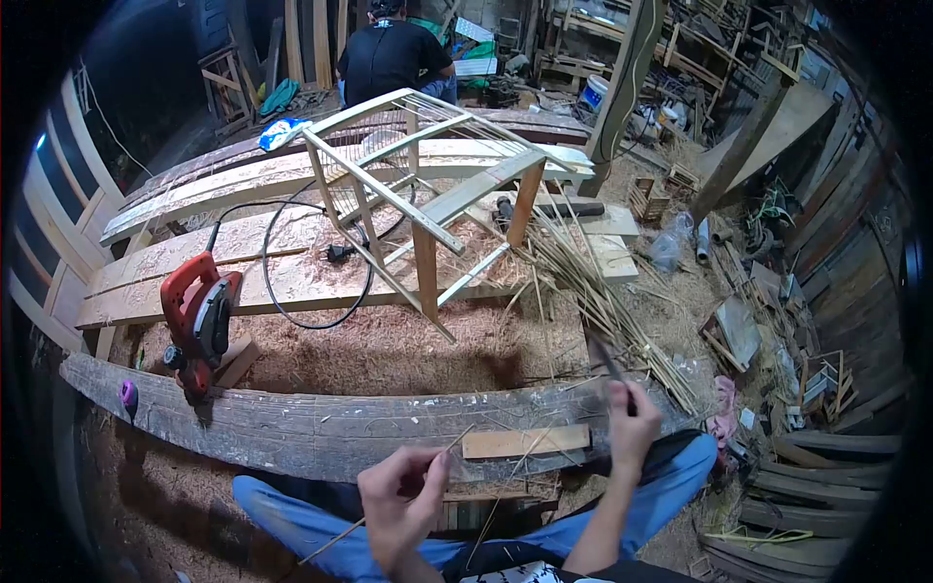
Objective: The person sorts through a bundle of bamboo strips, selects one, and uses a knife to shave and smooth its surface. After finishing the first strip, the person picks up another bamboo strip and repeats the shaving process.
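My left hand (400, 500) is closed in a pinch on a thin wooden stick (333, 541), which runs from lower left up past the fingertips. My right hand (634, 428) is wrapped around a knife (604, 356), its dark blade pointing up and away from me; the handle is mostly covered by the fingers. Between the two hands a short flat wood block (525, 442) lies on the worn plank (321, 428), with thin slivers across it. Beyond the plank stands a wooden frame (428, 209) with slender rods along its sides.
A red electric planer (199, 316) rests at the left, its black cord (292, 316) looping over the boards. A bundle of thin sticks (593, 277) lies right of centre. A purple object (128, 394) sits on the plank. Another person (394, 58) sits at the back.
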Demonstrator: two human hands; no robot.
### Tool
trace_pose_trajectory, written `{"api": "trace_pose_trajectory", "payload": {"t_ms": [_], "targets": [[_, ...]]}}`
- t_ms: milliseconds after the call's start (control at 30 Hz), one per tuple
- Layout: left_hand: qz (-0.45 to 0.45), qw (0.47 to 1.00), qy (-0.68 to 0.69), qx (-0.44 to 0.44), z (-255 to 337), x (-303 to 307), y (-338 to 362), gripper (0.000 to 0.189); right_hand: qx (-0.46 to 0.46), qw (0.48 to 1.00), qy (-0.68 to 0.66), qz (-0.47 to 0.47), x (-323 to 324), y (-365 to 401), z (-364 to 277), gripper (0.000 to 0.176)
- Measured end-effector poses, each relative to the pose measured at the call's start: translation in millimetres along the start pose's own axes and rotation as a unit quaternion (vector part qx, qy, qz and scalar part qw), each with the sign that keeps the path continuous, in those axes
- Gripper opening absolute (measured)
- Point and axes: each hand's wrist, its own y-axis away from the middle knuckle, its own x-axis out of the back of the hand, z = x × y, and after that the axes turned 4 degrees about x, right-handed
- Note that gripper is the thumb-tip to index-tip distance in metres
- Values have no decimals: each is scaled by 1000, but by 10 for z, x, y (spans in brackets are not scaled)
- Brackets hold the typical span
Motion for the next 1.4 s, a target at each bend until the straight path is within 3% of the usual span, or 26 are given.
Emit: {"api": "trace_pose_trajectory", "payload": {"t_ms": [67,133,167,267,367,533,633,733,800,833,867,933,967,1000,1067,1100,1267,1400], "targets": [[-5,999,-30,11,24,10,-37,5,-44,997,-59,18,79,59,143,39],[26,973,-148,-174,-28,-123,-188,15,-57,978,-190,-59,51,133,-26,36],[16,964,-176,-196,-68,-177,-206,20,-78,952,-284,-85,-6,176,-196,31],[-12,945,-224,-239,-23,-258,-171,19,-79,902,-379,-190,-68,194,-762,31],[-15,935,-270,-229,34,-265,-118,21,-136,851,-394,-320,-154,289,-963,26],[-6,923,-305,-234,-34,-293,-148,26,-125,831,-414,-349,-280,435,-917,17],[53,920,-296,-252,14,-379,-159,25,-168,805,-463,-330,-276,454,-919,15],[131,914,-278,-266,-89,-458,-185,36,-216,798,-482,-291,-297,475,-1020,16],[218,939,-138,-227,-156,-532,-182,65,-275,755,-534,-261,-312,515,-1027,20],[251,919,-153,-262,-221,-537,-206,87,-275,755,-534,-263,-319,530,-1034,20],[252,919,-153,-260,-249,-550,-215,87,-288,742,-547,-260,-326,548,-1042,20],[176,968,82,-161,-229,-571,-247,87,-300,729,-558,-257,-334,584,-1055,20],[105,974,146,-138,-192,-548,-258,69,-306,711,-578,-258,-334,604,-1063,20],[106,974,146,-138,-184,-513,-253,69,-312,692,-597,-260,-339,621,-1079,20],[-78,959,274,18,-189,-453,-256,47,-312,709,-579,-255,-372,653,-1132,20],[-68,958,279,-9,-190,-493,-240,36,-311,726,-561,-248,-379,669,-1153,19],[-104,949,299,4,-310,-481,-225,32,-317,702,-564,-299,-396,709,-1158,16],[-80,934,347,16,-415,-490,-246,27,-215,781,-493,-317,-386,705,-1120,22]]}}
